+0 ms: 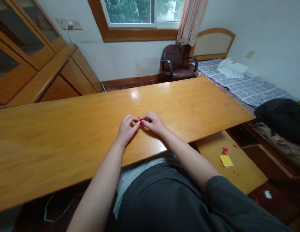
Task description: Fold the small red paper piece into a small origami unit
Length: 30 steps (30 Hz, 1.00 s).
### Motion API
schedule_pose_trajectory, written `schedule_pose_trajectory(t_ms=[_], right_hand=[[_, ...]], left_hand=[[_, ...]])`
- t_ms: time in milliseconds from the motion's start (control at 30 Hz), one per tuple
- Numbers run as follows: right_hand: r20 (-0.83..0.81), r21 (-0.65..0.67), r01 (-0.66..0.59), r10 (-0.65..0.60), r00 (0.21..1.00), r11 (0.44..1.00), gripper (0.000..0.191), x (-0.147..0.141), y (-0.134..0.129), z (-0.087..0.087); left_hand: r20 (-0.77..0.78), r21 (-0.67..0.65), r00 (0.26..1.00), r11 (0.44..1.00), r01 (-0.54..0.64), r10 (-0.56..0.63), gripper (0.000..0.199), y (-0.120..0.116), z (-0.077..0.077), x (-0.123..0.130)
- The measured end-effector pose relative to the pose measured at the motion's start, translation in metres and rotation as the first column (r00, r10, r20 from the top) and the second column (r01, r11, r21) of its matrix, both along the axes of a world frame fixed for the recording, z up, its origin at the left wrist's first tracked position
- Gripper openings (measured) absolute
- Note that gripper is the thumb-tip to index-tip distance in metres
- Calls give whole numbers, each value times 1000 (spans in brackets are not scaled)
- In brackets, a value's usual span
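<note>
A: The fingers (136, 120) are pressing in from two sides, aren't they?

B: Yes. The left hand (126, 128) is pinching the small red piece (140, 122) from nine o'clock, and the right hand (154, 124) is pinching it from three, thumbs and forefingers meeting around it.

A: Why both hands?

B: Perhaps because something so tiny is needing one grip to steady it while the other is shaping or pressing. Its tips are poking out toward twelve and six o'clock. I can't tell whether it is touching the bench (67, 138).

A: And the arms?

B: They are reaching in from seven and four o'clock, the wrists hanging low over the wood, probably for steadiness.

A: What is lying farther out?

B: At four o'clock, a lower wooden surface (248, 175) is carrying a yellow square (226, 160) and some red bits (225, 150), perhaps sitting there to leave the bench free for handwork.

A: Beyond that?

B: A black bag (280, 117) is resting at three o'clock, a bed (251, 87) is standing at two, and an office chair (172, 59) is facing the bench from one.
</note>
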State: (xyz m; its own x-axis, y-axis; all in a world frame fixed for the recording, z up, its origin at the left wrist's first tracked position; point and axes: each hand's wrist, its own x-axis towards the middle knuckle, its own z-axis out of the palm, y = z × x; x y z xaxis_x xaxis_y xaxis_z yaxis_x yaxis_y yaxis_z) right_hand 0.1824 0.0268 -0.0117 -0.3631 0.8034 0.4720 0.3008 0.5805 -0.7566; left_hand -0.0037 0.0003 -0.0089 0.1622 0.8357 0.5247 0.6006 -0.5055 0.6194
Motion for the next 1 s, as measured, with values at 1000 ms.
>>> schedule_pose_trajectory(t_ms=[1000], right_hand=[[-221,-303,-175,109,969,937,31,1,2,-9]], left_hand=[[416,-306,909,942,140,0,18,0,-9,-4]])
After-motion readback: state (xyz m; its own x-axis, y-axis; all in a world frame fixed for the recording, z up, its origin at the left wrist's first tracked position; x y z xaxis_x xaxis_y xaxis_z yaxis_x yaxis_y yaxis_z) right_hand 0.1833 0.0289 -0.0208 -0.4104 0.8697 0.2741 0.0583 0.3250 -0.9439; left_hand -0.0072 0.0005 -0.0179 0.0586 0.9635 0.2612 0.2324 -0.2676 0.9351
